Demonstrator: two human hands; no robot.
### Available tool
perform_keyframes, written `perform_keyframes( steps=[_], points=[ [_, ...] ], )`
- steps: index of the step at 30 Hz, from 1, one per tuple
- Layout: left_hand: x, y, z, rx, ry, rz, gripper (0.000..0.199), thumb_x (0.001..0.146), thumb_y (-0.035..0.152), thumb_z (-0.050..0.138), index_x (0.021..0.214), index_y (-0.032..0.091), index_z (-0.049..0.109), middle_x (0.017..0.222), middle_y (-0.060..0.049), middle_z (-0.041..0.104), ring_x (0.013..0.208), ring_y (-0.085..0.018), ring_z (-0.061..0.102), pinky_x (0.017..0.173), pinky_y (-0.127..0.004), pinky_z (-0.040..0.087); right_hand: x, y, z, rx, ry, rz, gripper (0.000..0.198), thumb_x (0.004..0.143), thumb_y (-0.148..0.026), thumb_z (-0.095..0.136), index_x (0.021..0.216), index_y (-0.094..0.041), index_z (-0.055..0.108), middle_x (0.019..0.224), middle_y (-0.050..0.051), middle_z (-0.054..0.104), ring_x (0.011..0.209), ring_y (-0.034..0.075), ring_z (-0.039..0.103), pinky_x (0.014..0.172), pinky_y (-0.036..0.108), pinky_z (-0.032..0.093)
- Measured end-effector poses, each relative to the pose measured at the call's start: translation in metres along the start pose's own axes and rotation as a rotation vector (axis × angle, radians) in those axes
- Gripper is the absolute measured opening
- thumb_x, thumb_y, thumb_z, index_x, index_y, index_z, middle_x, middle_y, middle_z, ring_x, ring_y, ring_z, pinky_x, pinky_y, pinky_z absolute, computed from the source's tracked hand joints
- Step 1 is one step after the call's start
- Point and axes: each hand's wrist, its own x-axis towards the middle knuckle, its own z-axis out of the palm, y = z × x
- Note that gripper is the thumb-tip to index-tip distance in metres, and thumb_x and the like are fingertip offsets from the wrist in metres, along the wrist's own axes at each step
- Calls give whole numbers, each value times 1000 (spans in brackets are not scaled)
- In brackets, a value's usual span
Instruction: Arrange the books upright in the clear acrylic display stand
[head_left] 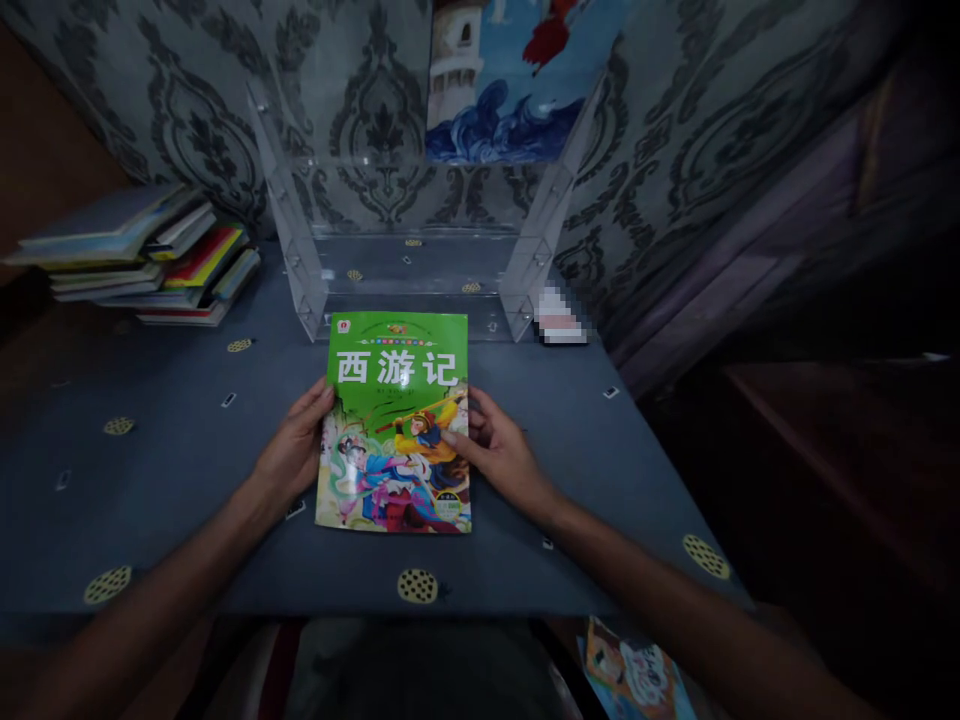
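Between my hands is a green book (397,430) with large white Chinese characters and colourful cartoon figures on its cover. Its front faces me, and it looks closed. My left hand (296,440) grips the left edge, thumb along the side and the other fingers mostly hidden. On the opposite edge, my right hand (502,445) holds the book with the thumb on the cover and fingers curled behind. Just beyond the book stands a clear acrylic rack (420,265) with two upright side panels; no books show in it.
Books lie in an uneven stack (142,260) on the left of the blue-grey tablecloth (187,420). A blurred small item (561,318) sits right of the rack. Behind is a patterned wall with a picture (517,90). Below the table's front edge lies another colourful book (637,670).
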Motion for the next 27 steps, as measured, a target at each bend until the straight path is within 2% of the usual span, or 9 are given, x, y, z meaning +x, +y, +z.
perform_keyframes(
  steps=[3,7,13,18,22,27],
  points=[
    [1,1,3,-19,41,35,30,79,33,83,105,22,73,104,-3,81,106,-26,75,96,-39,62,3,-10,6,236,-14,69,50,80,-47,80,122,-27,60,112,3,79,100,25,77,92,45,63],
    [4,8,16,-28,76,90,29,86,40,77,107,20,73,109,-5,80,109,-26,74,96,-39,62,10,-24,15,335,61,27,44,79,-49,80,114,-29,63,108,1,79,95,23,77,86,42,64],
    [11,22,39,-63,35,154,38,94,48,66,119,21,70,108,-8,80,109,-28,74,92,-41,64,26,-44,22,319,126,-64,45,81,-62,72,113,-31,65,104,0,79,99,25,76,85,43,64],
    [21,34,49,-95,5,187,41,95,51,64,124,23,69,108,-7,80,110,-29,74,93,-42,64,43,-56,18,265,116,-121,46,83,-66,69,109,-29,64,100,0,79,99,25,76,86,43,63],
    [29,38,52,-107,-21,246,43,94,53,65,123,22,68,111,-7,79,112,-28,73,98,-41,62,54,-62,14,303,79,-134,45,79,-66,74,101,-27,65,96,0,79,96,24,75,84,40,62],
    [44,33,42,-56,-6,410,52,91,64,63,118,21,70,116,-5,79,116,-28,71,103,-41,59,61,-60,13,370,40,-213,44,73,-61,82,97,-28,67,90,-2,77,94,21,74,82,34,61]
  ],
)
